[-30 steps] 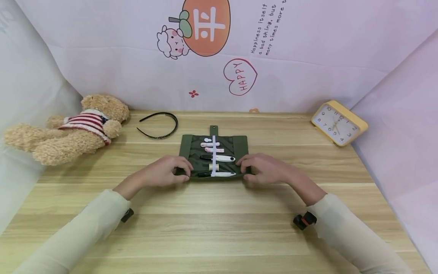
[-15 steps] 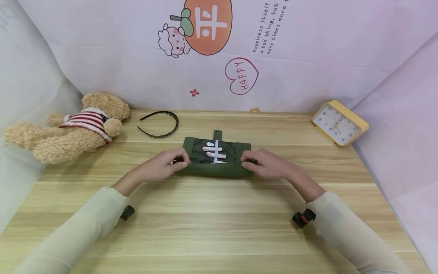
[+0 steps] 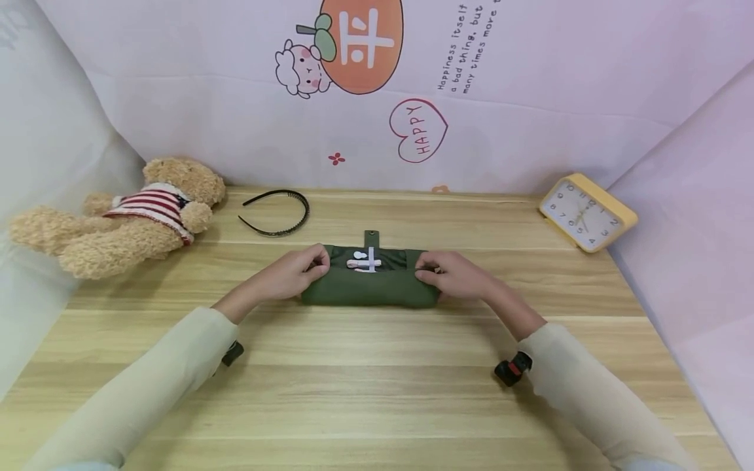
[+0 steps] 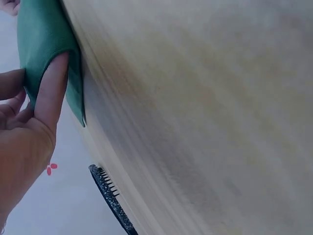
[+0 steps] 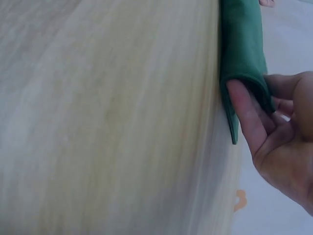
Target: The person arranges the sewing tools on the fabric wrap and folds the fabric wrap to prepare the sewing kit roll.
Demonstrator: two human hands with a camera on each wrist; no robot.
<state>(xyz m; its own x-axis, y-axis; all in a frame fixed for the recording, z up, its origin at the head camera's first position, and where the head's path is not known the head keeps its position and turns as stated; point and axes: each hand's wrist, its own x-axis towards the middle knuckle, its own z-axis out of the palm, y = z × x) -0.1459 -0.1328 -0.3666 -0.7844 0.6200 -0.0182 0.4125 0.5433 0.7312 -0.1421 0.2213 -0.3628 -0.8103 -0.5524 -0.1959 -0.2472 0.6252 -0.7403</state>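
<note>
A dark green fabric roll-up pouch (image 3: 370,288) lies mid-table, its near side folded up over the inside. My left hand (image 3: 292,275) pinches the folded edge at the left end, and my right hand (image 3: 456,275) pinches it at the right end. In both wrist views a finger sits inside the curved fold with the thumb outside. Above the fold, a white elastic band (image 3: 372,251) holds a pink-and-white item (image 3: 358,264) and a small white item (image 3: 360,256). A strap with a snap (image 3: 372,239) points to the back. Whatever lies under the fold is hidden.
A black toothed headband (image 3: 300,216) lies behind my left hand. Farther left is a teddy bear (image 3: 147,209) in a striped shirt, lying down. A yellow alarm clock (image 3: 586,212) stands at the back right, before a printed cloth backdrop (image 3: 530,78).
Both hands have lifted the pouch's near edge and folded it toward the back. The pens and thread spool seen earlier are now covered.
</note>
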